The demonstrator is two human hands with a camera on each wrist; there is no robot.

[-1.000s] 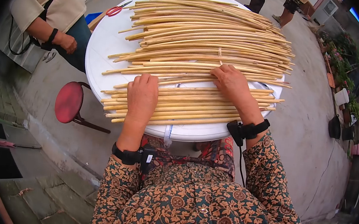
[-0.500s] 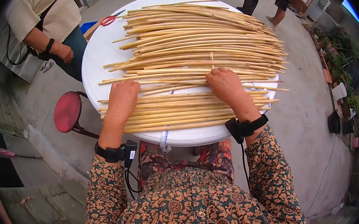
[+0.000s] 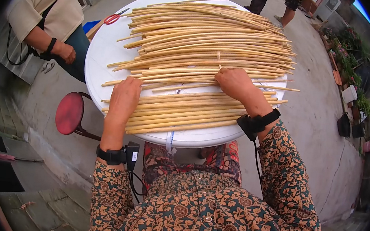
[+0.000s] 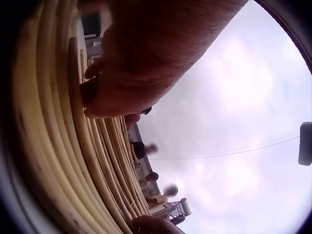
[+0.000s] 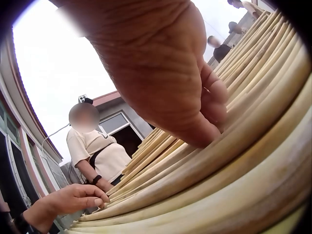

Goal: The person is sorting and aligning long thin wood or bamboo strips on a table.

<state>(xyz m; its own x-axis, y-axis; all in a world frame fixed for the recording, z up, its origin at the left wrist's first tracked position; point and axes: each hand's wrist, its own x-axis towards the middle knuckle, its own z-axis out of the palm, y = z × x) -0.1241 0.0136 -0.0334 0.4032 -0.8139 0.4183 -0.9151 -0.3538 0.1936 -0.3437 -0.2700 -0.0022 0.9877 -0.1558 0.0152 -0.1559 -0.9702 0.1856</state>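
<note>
Long pale yellow stalks [image 3: 210, 44] lie in rows side by side on a round white table [image 3: 105, 57]. My left hand [image 3: 125, 98] pinches a stalk near its left end, fingers bent down over it. Farther along to the right, my right hand [image 3: 238, 86] grips that stalk with curled fingertips, and its end sticks out past the hand. In the right wrist view the thumb and fingers [image 5: 214, 105] press close on the stalks. A nearer group of stalks [image 3: 185, 111] lies between my hands and the table's front edge. A short upright stalk piece [image 3: 219, 58] stands by my right hand.
Red-handled scissors [image 3: 114, 18] lie at the table's far left. A person in a cream top [image 3: 54, 7] stands to the left, near a red stool [image 3: 70, 112]. Other people's legs show beyond the table. A white strip [image 3: 169, 140] hangs over the front edge.
My left hand has slid left along the stalks, from over the near group to near their left ends. The right hand has stayed almost in place.
</note>
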